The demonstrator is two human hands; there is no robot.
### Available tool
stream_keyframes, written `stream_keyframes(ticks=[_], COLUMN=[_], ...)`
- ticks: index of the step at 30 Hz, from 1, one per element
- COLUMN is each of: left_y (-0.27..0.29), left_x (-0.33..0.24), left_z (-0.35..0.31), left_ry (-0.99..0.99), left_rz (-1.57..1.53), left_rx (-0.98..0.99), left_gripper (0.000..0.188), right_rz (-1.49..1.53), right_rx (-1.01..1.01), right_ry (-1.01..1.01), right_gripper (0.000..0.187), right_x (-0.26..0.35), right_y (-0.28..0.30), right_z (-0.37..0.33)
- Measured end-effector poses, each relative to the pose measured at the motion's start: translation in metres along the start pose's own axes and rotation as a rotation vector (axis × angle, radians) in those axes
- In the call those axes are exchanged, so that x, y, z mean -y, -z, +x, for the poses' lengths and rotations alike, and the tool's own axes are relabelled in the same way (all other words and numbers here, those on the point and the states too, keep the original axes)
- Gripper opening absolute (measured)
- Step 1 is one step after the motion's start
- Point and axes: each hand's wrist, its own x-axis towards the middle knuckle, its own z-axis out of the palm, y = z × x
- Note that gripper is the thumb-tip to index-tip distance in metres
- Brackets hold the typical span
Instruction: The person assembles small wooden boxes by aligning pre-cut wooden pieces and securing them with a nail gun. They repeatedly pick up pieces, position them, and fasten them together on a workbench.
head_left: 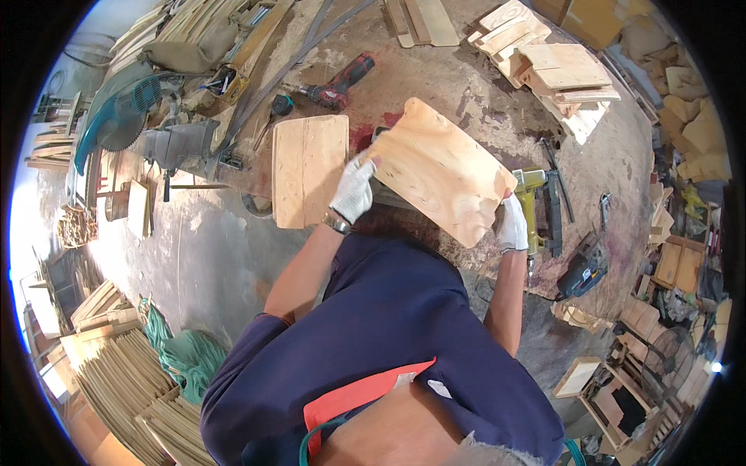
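A pale wooden board (439, 167) with rounded corners is held tilted above the workbench, between my two gloved hands. My left hand (354, 189), in a white glove, grips its left edge. At the board's lower right corner my right hand (514, 223), also gloved, is closed on the edge, its fingers partly hidden beneath. Beside my left hand lies another wooden panel (309, 171) with a seam down it. A yellow-green nail gun (532, 198) with a dark magazine rests just right of my right hand.
Behind the board lies a red and black cordless drill (336, 84). Stacked wooden pieces (559, 70) sit at the back right. A black power tool (581, 268) is on the right. To the left stand a teal circular saw (124, 116) and a metal vise (180, 147). Thin slats (124, 380) are piled lower left.
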Motion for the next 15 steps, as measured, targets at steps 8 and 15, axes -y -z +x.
stream_keyframes(ticks=[8, 15], left_y=[0.043, 0.032], left_x=[0.047, 0.028], left_z=[-0.051, -0.062], left_ry=[0.239, -0.073], left_rz=[-0.027, 1.441], left_rx=[0.036, -0.296], left_gripper=[0.034, 0.042], right_rz=[-0.587, -0.548], right_rx=[-0.142, -0.024], right_ry=[0.199, 0.344], right_gripper=[0.036, 0.027], right_x=[-0.06, -0.053], right_y=[0.01, 0.006], right_z=[0.023, 0.063])
